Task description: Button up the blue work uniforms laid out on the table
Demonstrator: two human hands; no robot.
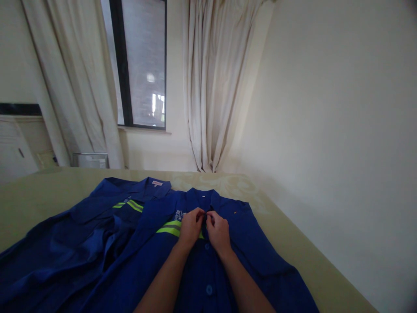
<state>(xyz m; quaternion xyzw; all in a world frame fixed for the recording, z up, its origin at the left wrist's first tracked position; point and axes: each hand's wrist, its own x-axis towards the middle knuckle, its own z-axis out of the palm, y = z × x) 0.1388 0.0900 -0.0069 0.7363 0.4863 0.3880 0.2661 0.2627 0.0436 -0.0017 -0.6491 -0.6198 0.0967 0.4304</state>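
Observation:
A blue work shirt [260, 243] lies face up in front of me, its collar at the far end. Just below the collar, my left hand [191, 226] pinches the shirt's front edge. My right hand [219, 230] pinches the cloth right beside it, the fingertips of both hands nearly meeting. Whether a button sits between my fingers is hidden. Lower on the front, one button [207, 246] and another larger-looking button [209, 290] show. A yellow-green reflective stripe [169, 228] and white lettering [178, 215] are by my left hand.
A second blue work shirt [81, 234] lies rumpled to the left, partly against the first. Both rest on a pale green patterned table [302, 243]. A white wall [342, 130] borders the right side. Behind are curtains [215, 87], a window [143, 65] and a framed item [89, 160].

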